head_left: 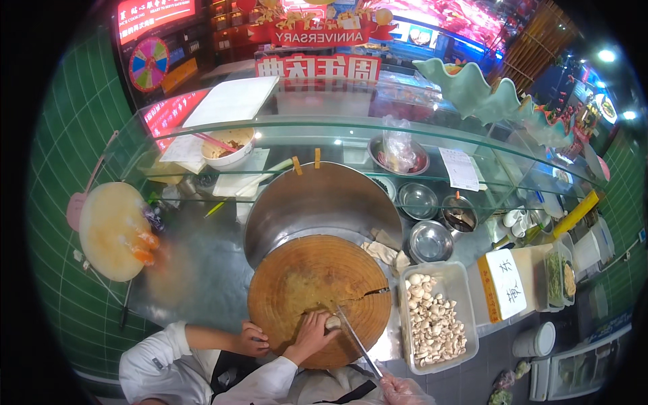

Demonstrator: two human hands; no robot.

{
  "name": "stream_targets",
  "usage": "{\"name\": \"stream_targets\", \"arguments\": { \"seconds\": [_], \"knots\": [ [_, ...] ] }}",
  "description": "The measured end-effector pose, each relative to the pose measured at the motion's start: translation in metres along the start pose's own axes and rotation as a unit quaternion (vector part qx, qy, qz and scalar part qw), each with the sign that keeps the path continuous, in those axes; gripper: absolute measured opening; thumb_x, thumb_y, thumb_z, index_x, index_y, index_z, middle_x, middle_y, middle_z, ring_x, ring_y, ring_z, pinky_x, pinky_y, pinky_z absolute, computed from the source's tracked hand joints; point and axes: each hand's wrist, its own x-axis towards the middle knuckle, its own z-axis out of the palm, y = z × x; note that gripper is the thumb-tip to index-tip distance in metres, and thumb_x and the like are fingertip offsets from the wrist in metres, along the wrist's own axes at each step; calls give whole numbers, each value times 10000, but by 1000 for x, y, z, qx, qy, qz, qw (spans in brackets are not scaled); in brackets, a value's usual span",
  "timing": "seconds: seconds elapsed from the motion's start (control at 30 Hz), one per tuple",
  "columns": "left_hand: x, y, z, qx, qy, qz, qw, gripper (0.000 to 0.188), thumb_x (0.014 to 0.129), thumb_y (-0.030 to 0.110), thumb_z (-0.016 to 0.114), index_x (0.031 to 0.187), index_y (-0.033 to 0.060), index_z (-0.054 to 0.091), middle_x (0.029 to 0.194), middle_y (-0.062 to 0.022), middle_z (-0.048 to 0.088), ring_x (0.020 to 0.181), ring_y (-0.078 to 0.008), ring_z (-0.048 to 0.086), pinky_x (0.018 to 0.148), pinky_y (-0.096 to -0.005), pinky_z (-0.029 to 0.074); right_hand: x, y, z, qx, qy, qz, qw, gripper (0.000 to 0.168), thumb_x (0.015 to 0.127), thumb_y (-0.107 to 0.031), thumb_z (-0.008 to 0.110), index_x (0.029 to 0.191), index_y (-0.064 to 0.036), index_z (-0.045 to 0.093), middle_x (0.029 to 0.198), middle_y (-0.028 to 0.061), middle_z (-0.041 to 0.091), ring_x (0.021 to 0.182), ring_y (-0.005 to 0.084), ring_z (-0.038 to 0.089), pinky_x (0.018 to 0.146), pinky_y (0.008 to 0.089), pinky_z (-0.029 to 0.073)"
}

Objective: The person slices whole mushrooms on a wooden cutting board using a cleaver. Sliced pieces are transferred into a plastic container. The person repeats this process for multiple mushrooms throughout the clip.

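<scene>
On the round wooden chopping block [298, 258] my left hand [311, 334] presses down on a whitish-brown mushroom [332, 323], its fingers bent around it. My right hand [400, 389], in a clear plastic glove, grips the handle of a knife [357, 341]. The blade's edge is seen nearly end on, and its tip lies on the block just right of the mushroom. A clear plastic tub [475, 316] of many whole and cut mushrooms [435, 329] stands right of the block. A tall curved sheet of metal [324, 202] rises behind the block.
A co-worker's hand [253, 338] rests at the block's left edge. Metal bowls [430, 243] and a crumpled cloth [385, 253] lie behind right. Carrots [144, 248] are by a round pale board [109, 230] at left. Glass shelving [324, 174] spans the back.
</scene>
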Motion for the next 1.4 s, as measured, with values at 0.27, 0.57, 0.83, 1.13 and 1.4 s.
{"name": "stream_targets", "arguments": {
  "seconds": [0.27, 0.57, 0.83, 1.13, 1.4],
  "knots": [
    [-19, -27, 13, 2, -3, 72, 997, 175, 838, 90, 605, 954, -7, 518, 1012, -166, 572, 987, -351, 543, 874, -425, 442, 5, -19, 5, -33, -13, -12, 999, 407, 955, -401, 444, 1064, -63, 642, 967, 228, 641, 936, 423, 586, 830, 483, 451],
    [-20, -28, 8, -71, -21, 15, 997, 232, 847, 138, 623, 1001, -4, 523, 1006, -173, 559, 1004, -359, 550, 892, -430, 456, 15, -1, 27, -63, 8, -50, 997, 413, 965, -389, 431, 1100, -49, 622, 939, 215, 653, 903, 421, 599, 790, 506, 451],
    [15, 27, 10, 91, -58, 6, 994, 531, 827, 350, 660, 1203, 4, 515, 1205, -186, 476, 1055, -376, 497, 827, -431, 492, -7, 43, 17, 174, 28, 20, 984, 367, 983, -357, 465, 1095, -43, 619, 870, 125, 630, 850, 221, 578, 767, 372, 463],
    [17, 21, 39, 114, -156, 67, 979, 327, 850, 244, 650, 1042, 10, 526, 1059, -165, 522, 941, -369, 558, 743, -447, 495, -14, 110, 28, 382, 218, -11, 898, 325, 977, -282, 503, 1177, -48, 608, 743, -49, 518, 677, 94, 465, 605, 290, 427],
    [82, 158, 103, -136, -317, 69, 936, 420, 905, 292, 594, 1199, 11, 487, 1155, -219, 516, 1017, -410, 556, 862, -452, 464, -13, 195, 58, 337, 411, 11, 847, 366, 981, -266, 508, 1293, -78, 551, 638, -92, 466, 529, 23, 394, 457, 221, 331]
  ]
}}
